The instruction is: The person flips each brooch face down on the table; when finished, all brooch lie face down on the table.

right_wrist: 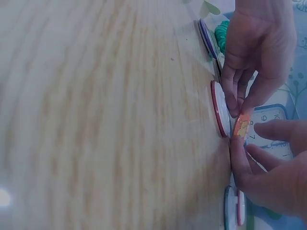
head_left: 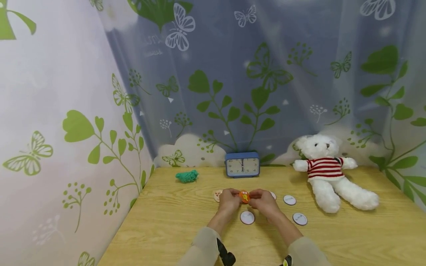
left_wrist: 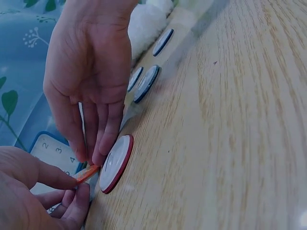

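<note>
Both hands meet at an orange round badge (head_left: 244, 197) with a yellow picture, tilted up off the tabletop. My left hand (head_left: 229, 201) pinches its left edge between thumb and fingers. From the other side, my right hand (head_left: 265, 202) pinches the right edge with its fingertips. Just in front of the hands lies a white round badge (left_wrist: 116, 164) with a red rim. A beige patterned badge (head_left: 217, 195) is partly covered by the left hand, and another white badge (head_left: 273, 195) peeks out behind the right.
To the right lie two white round badges, a farther one (head_left: 289, 200) and a nearer one (head_left: 300, 219). A blue alarm clock (head_left: 242, 164) stands behind the hands. Green yarn (head_left: 187, 176) lies back left. A white teddy bear (head_left: 324, 173) in a striped shirt sits on the wooden table (head_left: 149, 229).
</note>
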The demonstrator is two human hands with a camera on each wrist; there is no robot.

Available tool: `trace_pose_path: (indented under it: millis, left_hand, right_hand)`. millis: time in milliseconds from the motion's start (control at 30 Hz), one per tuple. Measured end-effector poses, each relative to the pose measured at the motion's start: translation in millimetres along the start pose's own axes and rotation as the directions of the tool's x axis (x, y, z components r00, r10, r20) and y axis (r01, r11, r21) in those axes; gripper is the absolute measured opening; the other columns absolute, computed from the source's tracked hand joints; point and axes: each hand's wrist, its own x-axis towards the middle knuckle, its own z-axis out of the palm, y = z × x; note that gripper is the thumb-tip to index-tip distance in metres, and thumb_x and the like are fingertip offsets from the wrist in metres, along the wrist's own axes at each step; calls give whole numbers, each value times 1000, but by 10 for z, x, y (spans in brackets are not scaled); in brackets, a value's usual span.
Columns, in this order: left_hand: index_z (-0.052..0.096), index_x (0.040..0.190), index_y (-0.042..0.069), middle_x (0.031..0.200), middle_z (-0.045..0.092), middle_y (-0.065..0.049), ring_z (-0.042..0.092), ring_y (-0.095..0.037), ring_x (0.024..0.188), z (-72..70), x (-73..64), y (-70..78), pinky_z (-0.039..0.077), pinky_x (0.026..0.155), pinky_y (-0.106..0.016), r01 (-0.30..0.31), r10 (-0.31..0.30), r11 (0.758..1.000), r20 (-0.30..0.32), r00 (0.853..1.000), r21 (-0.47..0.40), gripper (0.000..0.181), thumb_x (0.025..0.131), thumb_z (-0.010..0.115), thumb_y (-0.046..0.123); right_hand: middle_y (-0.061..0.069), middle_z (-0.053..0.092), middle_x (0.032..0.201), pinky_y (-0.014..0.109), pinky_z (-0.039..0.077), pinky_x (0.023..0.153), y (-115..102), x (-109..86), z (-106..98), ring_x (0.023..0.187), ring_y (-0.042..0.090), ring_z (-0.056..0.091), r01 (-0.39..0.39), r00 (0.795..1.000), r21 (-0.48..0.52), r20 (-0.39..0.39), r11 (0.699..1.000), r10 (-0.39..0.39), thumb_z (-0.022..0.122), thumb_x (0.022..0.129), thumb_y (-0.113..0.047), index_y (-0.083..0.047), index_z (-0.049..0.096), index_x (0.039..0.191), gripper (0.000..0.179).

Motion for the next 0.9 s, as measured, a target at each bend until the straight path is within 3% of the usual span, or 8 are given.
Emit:
trace_pose_path:
  millis: [233, 400, 567, 900]
  left_hand:
    - [75, 95, -5, 74, 71, -7, 57, -9, 63, 0, -25, 29, 48, 54, -17, 4, -4, 1000, 0, 1000, 14, 24, 75, 65, -14]
    - [76, 93, -4, 72, 69, -6, 57, -10, 61, -4, -34, 32, 47, 53, -17, 2, -2, 1000, -4, 1000, 13, 22, 77, 64, -13]
    - [74, 96, -6, 76, 68, -8, 58, -12, 62, -10, -33, 13, 47, 53, -16, 10, -9, 999, 15, 1000, -49, 21, 82, 61, -15]
    - [74, 100, -4, 84, 66, -8, 61, -15, 69, -25, -32, 12, 59, 61, -27, 27, -22, 990, 37, 999, -141, 13, 95, 62, -8]
  right_hand:
    - [32, 61, 118, 34, 64, 76, 6, 24, -7, 86, 24, 69, -35, 998, 85, -43, 996, 38, 63, 88, 13, 20, 54, 132, 45]
    - [32, 62, 118, 33, 65, 76, 8, 34, -13, 82, 21, 70, -59, 996, 103, -58, 993, 65, 61, 92, 12, 20, 57, 128, 38]
    - [30, 64, 112, 32, 65, 75, 10, 31, -12, 78, 19, 70, -75, 993, 142, -79, 987, 87, 57, 97, 12, 18, 61, 122, 26]
    - [23, 67, 99, 31, 65, 70, 11, 39, -11, 72, 17, 69, -63, 990, 162, -117, 985, 83, 57, 97, 13, 16, 64, 114, 18]
